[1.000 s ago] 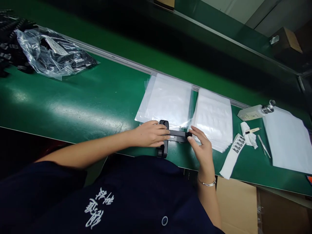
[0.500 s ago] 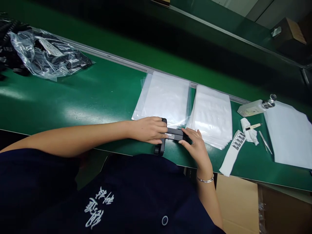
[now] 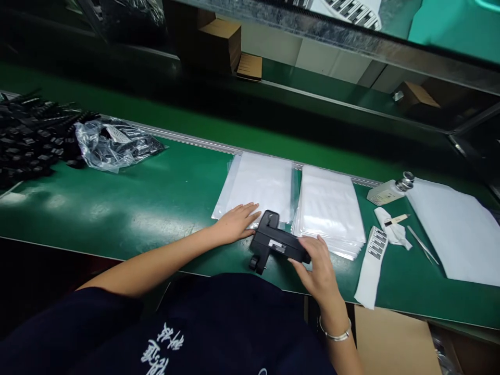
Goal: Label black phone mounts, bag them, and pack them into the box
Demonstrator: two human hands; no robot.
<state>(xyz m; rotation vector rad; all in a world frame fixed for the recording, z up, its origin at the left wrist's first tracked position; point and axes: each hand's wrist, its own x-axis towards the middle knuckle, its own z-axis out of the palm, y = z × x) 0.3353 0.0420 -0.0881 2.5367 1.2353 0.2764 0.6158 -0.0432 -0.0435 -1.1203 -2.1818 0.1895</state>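
A black T-shaped plastic device with a small white label is tilted above the green bench. My right hand grips its right end between thumb and fingers. To the left, my left hand has its fingers stretched out over the lower edge of a stack of clear plastic bags; its thumb is close to the device, and whether they touch I cannot tell. Beyond the device, on the right, lies a second stack of whitish bags.
On the right are a white bottle, a label strip, a crumpled tissue, tweezers and white sheets. A plastic-wrapped bundle and a pile of black parts lie left. A cardboard box stands below the bench edge.
My left hand has let go of the device and moved left, onto the bag edge. The device has turned in my right hand, showing its labelled face. My view has tilted up.
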